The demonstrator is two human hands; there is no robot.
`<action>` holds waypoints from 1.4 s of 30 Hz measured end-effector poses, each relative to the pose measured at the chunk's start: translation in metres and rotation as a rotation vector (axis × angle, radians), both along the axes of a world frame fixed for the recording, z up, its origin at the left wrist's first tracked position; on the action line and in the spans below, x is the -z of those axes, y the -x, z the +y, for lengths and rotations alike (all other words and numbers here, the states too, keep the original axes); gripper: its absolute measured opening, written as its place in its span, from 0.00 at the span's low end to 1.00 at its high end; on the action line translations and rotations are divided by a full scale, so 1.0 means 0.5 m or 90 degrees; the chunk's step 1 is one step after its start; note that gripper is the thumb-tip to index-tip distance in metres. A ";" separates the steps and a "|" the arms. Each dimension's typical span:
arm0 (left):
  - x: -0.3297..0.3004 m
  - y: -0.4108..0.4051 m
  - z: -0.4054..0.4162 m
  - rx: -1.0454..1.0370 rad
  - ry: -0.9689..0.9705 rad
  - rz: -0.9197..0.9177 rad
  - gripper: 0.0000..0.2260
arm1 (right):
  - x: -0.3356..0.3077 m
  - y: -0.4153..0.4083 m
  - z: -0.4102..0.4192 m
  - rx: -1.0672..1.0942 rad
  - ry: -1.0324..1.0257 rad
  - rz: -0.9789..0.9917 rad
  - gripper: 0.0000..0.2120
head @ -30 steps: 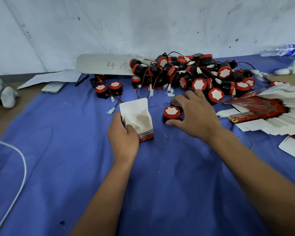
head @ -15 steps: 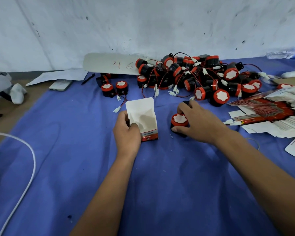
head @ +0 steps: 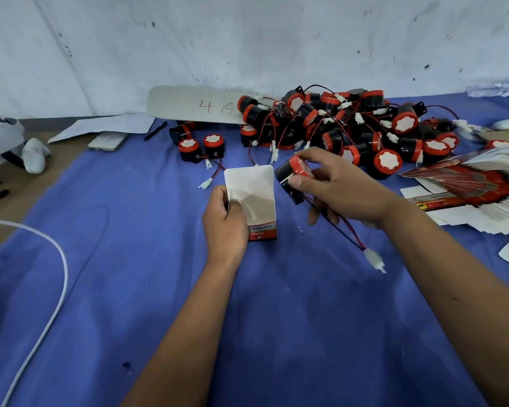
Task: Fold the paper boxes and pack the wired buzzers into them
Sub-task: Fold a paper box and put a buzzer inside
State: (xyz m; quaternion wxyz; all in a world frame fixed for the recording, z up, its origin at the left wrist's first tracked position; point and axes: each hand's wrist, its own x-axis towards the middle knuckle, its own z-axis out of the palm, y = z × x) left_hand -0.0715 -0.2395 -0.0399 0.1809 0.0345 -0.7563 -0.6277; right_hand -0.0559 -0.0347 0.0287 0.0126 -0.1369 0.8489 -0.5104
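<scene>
The right hand (head: 340, 186) now has 1 buzzer (head: 291, 174) off the blue cloth, pinched between thumb and fingers just beside the box mouth; a second ago it was only reaching for it. Its wire (head: 338, 230) trails down, plug (head: 373, 257) hanging low. The left hand (head: 224, 221) grips the open paper box (head: 252, 198) upright mid-bench. Loading looks next, though that loose wire could snag the flap. Behind, the buzzer pile (head: 344, 127) crowds the far edge; flat boxes (head: 476, 186) fan out along the right edge.

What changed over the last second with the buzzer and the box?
The right hand closed on the buzzer and lifted it off the cloth toward the box; its wire now trails below. The left hand holds the open box as before.
</scene>
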 end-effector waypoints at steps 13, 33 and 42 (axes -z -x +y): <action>0.000 0.001 0.003 -0.008 -0.007 -0.015 0.08 | -0.124 -0.009 0.009 0.089 0.519 0.299 0.17; -0.066 -0.077 0.041 -0.077 0.211 0.485 0.17 | -0.122 -0.035 -0.034 0.070 0.449 0.332 0.23; -0.038 -0.061 0.271 0.186 0.210 -0.043 0.24 | -0.086 -0.005 0.056 0.201 0.607 0.263 0.22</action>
